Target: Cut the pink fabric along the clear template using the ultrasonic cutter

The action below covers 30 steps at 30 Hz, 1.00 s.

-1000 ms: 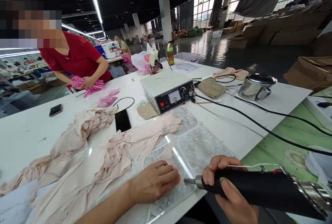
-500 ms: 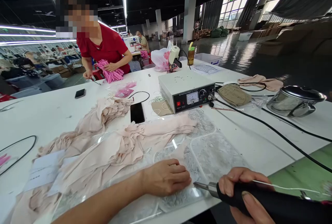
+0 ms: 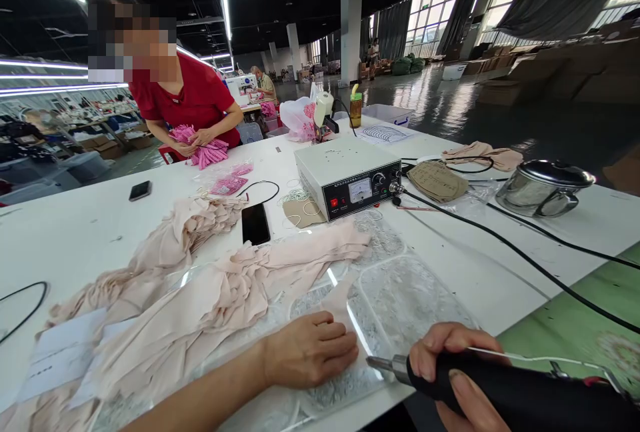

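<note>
in the lower middle of the frame, the left hand [image 3: 311, 351] lies with curled fingers over a beige fabric piece [image 3: 338, 297]; whether it also pinches this, i cannot tell. the piece shows above the hand, reaching toward the upper right. at lower right, the right hand [image 3: 453, 340] is closed around a black tool [image 3: 520, 392], whose long axis points leftward and slightly upward; its metal tip [image 3: 380, 364] stands just beside the left hand
</note>
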Tool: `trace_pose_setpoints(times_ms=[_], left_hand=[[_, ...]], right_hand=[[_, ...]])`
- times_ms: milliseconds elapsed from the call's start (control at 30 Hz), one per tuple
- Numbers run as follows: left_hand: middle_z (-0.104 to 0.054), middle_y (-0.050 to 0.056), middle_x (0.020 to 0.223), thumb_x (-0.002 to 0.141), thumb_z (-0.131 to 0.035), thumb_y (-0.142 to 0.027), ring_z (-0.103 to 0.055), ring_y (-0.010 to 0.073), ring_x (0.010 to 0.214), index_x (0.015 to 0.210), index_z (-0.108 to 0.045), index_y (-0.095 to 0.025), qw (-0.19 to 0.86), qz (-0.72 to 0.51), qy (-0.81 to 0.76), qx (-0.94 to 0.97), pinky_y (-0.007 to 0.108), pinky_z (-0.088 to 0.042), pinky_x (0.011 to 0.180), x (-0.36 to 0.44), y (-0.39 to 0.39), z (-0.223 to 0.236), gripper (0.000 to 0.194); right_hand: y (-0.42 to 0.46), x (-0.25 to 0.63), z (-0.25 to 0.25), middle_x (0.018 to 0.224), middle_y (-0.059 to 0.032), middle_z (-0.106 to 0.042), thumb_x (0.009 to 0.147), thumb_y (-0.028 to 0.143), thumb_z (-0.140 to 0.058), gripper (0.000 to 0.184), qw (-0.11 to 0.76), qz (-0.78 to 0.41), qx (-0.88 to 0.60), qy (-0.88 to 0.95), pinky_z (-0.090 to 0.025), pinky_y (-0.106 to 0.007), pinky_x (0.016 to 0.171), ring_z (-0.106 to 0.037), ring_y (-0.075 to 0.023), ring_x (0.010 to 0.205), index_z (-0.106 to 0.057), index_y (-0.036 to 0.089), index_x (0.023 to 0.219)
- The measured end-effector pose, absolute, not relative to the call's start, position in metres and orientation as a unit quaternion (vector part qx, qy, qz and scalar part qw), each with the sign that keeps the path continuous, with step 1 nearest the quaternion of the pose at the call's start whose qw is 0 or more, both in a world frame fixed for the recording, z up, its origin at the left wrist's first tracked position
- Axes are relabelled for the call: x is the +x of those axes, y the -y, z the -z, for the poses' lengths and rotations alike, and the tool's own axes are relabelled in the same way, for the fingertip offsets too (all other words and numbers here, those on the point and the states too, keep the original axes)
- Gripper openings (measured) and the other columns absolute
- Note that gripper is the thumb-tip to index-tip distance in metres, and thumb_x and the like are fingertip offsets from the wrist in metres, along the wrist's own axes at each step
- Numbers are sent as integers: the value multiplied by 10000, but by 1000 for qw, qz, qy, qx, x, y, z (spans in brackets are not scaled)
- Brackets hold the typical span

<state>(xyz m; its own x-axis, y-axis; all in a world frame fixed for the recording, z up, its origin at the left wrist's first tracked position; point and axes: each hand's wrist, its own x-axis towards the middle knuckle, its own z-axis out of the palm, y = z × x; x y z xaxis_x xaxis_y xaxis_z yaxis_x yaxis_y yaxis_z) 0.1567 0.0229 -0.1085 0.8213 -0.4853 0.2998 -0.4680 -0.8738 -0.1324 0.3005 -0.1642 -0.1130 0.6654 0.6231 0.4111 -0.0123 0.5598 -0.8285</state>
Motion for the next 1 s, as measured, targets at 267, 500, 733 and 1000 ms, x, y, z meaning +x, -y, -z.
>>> trace_pose_setpoints(times_ms=[267,500,733,1000], left_hand=[[-673,126,1054,1011,-431,-104,-603,173,879,1028,-628,-63,40,171,-234,-956,307,-446,714,155,-21,107,202],[-658,102,959,1021,-421,-139,-588,173,827,1116,-584,-84,35,153,-217,-963,311,-425,698,155,-15,105,197],[-624,87,909,1024,-404,-151,-576,169,804,1084,-575,-92,22,133,-218,-966,308,-409,677,155,-17,105,191],[-620,98,927,1029,-368,-162,-564,174,804,1076,-589,-106,13,129,-217,-967,310,-421,676,154,-18,108,233]], right_hand=[[166,301,115,832,-6,-543,918,214,-554,55,804,-196,-436,354,-575,-334,607,-603,-141,633,-524,248,949],[167,300,112,803,-3,-559,907,215,-572,65,802,-195,-440,352,-571,-342,583,-595,-148,611,-526,255,933],[165,303,115,808,-4,-540,892,232,-582,60,817,-207,-430,323,-556,-348,585,-576,-142,609,-527,241,916],[157,302,113,825,-6,-527,889,264,-602,69,821,-199,-430,319,-556,-349,593,-562,-132,613,-547,246,925]])
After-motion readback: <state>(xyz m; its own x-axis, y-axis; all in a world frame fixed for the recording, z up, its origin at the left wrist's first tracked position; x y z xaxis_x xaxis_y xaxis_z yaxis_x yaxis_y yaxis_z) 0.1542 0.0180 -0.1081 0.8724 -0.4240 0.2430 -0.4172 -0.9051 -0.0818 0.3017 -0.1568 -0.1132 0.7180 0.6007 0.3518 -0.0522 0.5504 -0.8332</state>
